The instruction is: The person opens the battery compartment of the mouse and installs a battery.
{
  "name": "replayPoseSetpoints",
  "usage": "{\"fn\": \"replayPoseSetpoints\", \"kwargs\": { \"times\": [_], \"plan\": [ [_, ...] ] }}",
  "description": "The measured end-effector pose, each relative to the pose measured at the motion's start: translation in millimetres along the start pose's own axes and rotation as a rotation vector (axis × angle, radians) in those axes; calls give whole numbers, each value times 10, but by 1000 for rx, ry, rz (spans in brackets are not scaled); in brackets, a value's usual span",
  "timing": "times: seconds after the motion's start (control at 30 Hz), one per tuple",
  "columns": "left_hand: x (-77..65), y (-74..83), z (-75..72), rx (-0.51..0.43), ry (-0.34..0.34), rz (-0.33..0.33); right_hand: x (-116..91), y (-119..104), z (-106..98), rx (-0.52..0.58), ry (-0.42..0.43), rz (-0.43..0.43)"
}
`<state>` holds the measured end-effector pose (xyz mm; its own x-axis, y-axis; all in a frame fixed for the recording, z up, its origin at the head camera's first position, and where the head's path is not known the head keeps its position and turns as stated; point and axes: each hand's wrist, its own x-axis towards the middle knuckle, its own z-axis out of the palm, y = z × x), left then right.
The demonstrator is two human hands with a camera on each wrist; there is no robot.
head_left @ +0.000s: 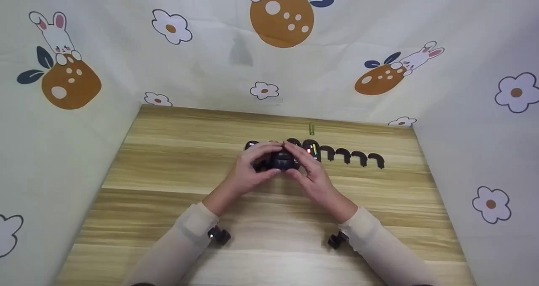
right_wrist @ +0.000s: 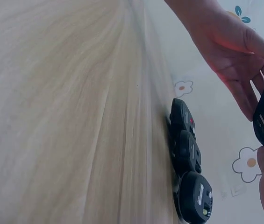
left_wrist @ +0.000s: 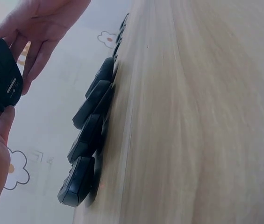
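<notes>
Both hands hold one black computer mouse (head_left: 283,163) above the table, at the row of other mice. My left hand (head_left: 246,168) has its thumb and fingers on the left side of the mouse. On the opposite side my right hand (head_left: 313,176) grips it the same way. The left wrist view shows the held mouse (left_wrist: 2,77) tilted, with a small pale mark low on its face. Behind the hands, partly hidden, lie several black mice; one mouse (head_left: 311,148) shows a red light and a green battery in its open underside.
Several curved black covers (head_left: 359,157) continue the row to the right. A green battery (head_left: 311,129) lies behind the row on the wooden table (head_left: 168,151). Patterned cloth walls (head_left: 210,67) enclose the back and sides.
</notes>
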<state>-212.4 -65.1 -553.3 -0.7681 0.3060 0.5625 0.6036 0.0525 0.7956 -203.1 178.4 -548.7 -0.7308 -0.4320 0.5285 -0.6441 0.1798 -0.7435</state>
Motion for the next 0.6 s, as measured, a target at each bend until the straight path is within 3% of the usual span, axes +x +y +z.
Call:
{"fn": "replayPoseSetpoints", "kwargs": {
  "times": [0.23, 0.6],
  "plan": [
    [-9, 47, 44, -116, -9, -71, -7, -58, 13, 44, 64, -50],
    [-39, 34, 68, -114, -25, -85, 3, -41, -52, 36, 78, -80]
  ]
}}
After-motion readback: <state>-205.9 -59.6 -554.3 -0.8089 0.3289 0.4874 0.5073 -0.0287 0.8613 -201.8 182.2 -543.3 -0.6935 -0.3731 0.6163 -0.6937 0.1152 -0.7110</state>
